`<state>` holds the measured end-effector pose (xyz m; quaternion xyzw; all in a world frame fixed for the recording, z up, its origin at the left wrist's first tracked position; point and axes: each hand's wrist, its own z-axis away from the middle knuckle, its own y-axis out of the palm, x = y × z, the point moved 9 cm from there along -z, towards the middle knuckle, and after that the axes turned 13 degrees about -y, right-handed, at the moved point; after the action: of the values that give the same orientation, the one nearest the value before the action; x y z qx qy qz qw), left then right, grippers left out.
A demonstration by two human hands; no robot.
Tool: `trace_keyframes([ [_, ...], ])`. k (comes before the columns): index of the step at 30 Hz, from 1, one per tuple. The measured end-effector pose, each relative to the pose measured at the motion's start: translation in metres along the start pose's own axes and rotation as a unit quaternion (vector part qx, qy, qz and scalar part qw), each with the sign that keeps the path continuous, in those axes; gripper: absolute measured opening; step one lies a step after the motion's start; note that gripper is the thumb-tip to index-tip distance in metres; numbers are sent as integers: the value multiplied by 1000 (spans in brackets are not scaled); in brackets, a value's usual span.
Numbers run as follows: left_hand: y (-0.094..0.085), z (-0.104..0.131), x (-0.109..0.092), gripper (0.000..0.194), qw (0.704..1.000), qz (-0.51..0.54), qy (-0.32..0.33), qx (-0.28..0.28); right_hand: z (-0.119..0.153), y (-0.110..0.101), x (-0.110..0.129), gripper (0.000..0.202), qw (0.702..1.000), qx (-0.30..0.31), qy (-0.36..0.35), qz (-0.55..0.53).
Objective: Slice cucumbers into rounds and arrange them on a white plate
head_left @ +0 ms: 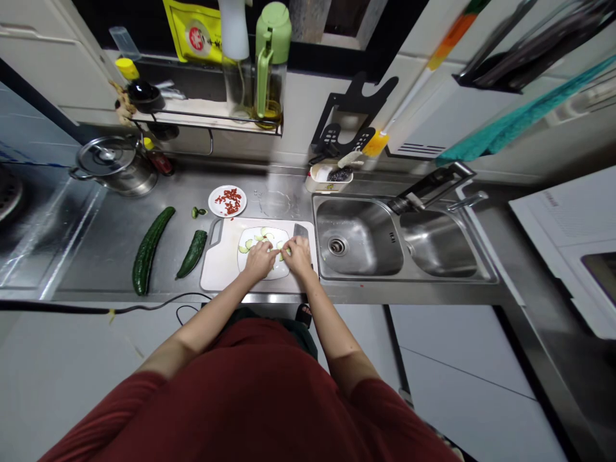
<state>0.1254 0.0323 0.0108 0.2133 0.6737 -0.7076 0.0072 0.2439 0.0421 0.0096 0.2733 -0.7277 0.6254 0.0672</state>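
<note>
My left hand (260, 259) and my right hand (298, 254) meet over a white plate (251, 260) that lies on a pale cutting board (219, 266). Cucumber slices (262, 236) are spread on the plate. Both hands pinch a small pale green cucumber piece (282, 254) between their fingertips at the plate's right side. A knife blade (301, 230) lies on the board just beyond my right hand.
A whole cucumber (151, 247) and a half cucumber (192, 253) lie left of the board. A small plate of red chili pieces (228, 201) sits behind it. A double sink (366, 244) is at the right, a steel pot (113, 163) far left, bottles on a shelf (212, 119).
</note>
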Motion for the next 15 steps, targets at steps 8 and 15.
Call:
trace_keyframes([
  [8,0,-3,2,31,1000,24,-7,-9,-1,1,0,10,1000,-5,3,-5],
  [15,-4,-4,6,29,998,58,-10,-34,-2,0,-5,12,1000,-15,7,-12],
])
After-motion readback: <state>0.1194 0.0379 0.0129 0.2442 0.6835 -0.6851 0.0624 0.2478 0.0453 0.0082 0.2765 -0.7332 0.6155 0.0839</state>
